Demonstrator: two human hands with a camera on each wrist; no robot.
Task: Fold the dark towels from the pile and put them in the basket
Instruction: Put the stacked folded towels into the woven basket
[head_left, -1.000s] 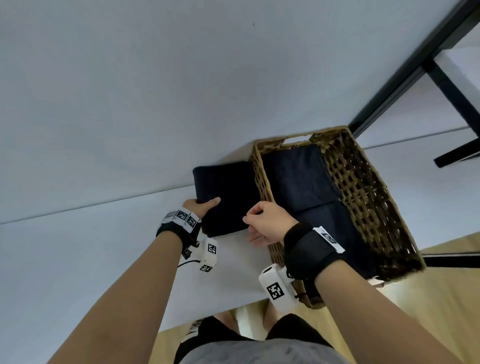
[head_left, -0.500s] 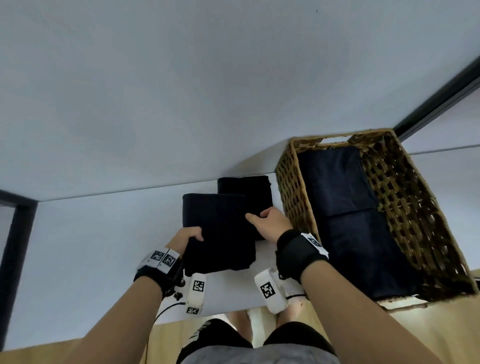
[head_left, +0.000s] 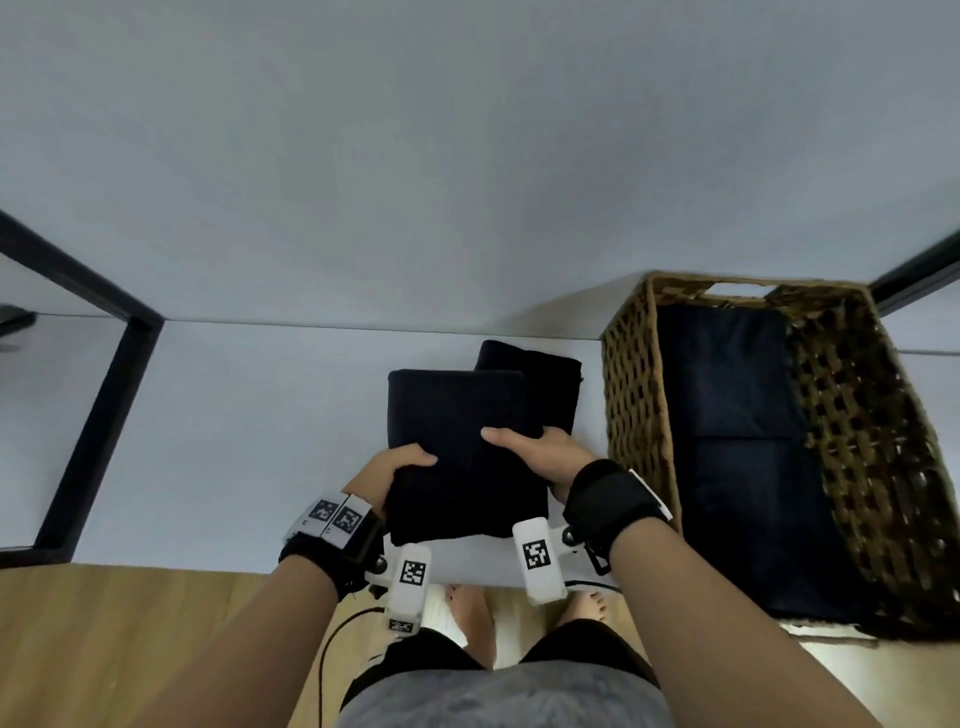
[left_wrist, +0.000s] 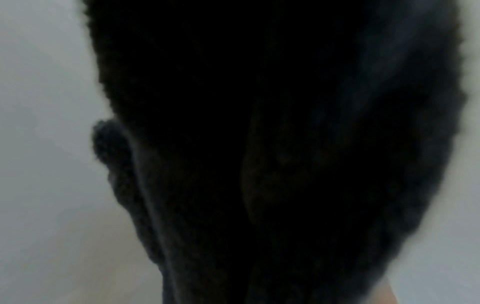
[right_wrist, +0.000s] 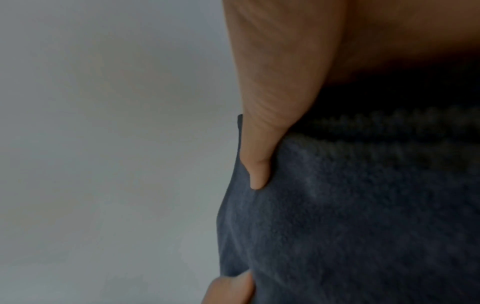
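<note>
White tabletop (head_left: 223, 415): carrying the basket, both loose towels and both hands; black frame bar (head_left: 98, 410) running along its left side.
Wicker basket (head_left: 631, 395): sitting at the table's right end, open top facing up; folded dark towels (head_left: 737, 457) lying inside, filling the floor of it.
Held towel (head_left: 457, 441): dark, folded into a thick rectangle, being gripped over the table's near edge, left of the basket and apart from it; its far right corner overlapping the second towel. Whether it is resting on the table or lifted, cannot tell.
Second towel (head_left: 550, 384): dark, folded, lying on the table just behind and right of the held one, near the basket's left wall.
Right hand (head_left: 545, 452): gripping the held towel's right edge, thumb pressing on top, fingers going underneath; right wrist view showing the thumb (right_wrist: 257, 170) digging into the pile.
Left hand (head_left: 389, 467): clamping the towel's near left corner, thumb on top, fingers hidden beneath; left wrist view filling with dark cloth (left_wrist: 259, 144).
</note>
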